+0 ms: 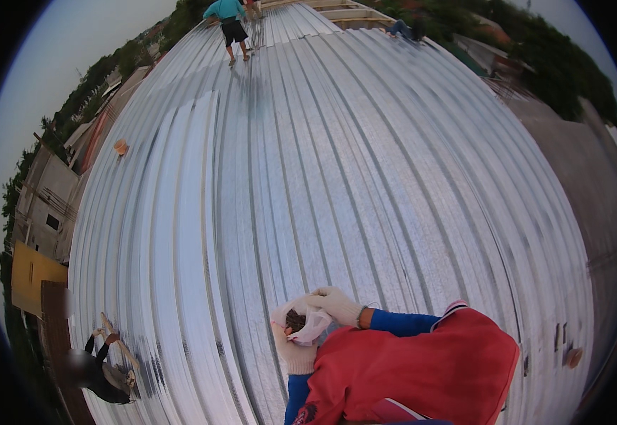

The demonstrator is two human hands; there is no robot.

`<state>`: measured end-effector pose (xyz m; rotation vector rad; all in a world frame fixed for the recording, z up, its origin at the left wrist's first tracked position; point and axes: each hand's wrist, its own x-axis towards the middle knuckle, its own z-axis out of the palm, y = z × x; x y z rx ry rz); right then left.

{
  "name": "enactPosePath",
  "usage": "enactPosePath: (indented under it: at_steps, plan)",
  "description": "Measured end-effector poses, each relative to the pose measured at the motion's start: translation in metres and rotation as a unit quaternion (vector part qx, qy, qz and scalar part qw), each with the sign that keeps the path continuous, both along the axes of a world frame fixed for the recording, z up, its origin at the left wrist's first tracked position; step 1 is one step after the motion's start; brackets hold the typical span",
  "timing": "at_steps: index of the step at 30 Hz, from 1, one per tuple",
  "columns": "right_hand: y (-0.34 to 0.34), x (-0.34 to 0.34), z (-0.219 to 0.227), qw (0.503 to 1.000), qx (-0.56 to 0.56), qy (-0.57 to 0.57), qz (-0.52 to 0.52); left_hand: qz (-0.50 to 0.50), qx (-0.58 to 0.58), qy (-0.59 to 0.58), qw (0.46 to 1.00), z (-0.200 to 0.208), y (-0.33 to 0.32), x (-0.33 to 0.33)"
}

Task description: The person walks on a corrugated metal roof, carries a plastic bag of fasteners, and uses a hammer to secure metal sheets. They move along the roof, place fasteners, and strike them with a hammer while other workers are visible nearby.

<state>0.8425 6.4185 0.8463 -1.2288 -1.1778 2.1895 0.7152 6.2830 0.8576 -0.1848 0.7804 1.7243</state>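
A thin white plastic bag is held in front of my red shirt, its mouth open. Inside lies a heap of small dark brown pieces, probably screws or nails, too small to tell. My left hand, in a white knit glove, grips the near left side of the bag from below. On the far right side, my right hand, gloved likewise, pinches the bag's rim. Bluish-silver ribbed metal roofing spreads beneath both hands.
A person in a teal top stands at the far end, beside open roof framing. Another person crouches at the lower left edge. Orange-brown pots sit near both sides. Raised ribs and overlapping sheet edges run lengthwise.
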Motion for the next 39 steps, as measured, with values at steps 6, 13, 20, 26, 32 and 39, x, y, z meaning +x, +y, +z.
enactPosePath:
  at_steps: [6,13,20,26,32,39]
  plan:
    - [-0.005,0.009,-0.01,0.999,-0.034,0.025,-0.022,-0.013,0.025,0.081,0.996,0.014,0.002,0.012]
    - [0.0,0.012,-0.01,0.998,-0.039,0.024,-0.048,-0.011,0.051,-0.007,0.999,0.001,-0.006,0.014]
    - [-0.001,0.013,0.012,1.0,-0.008,0.005,-0.007,-0.032,0.039,0.036,0.998,0.0,-0.005,0.019]
    - [0.002,0.014,0.0,0.992,0.093,-0.005,0.087,-0.036,0.023,0.047,0.998,-0.005,-0.015,0.018]
    - [-0.001,0.007,-0.012,0.99,0.132,-0.014,0.054,-0.015,0.046,0.013,0.999,-0.009,-0.015,0.019]
    - [0.007,-0.01,-0.003,0.995,0.085,-0.017,0.058,0.039,0.026,0.016,0.999,-0.002,-0.01,0.017]
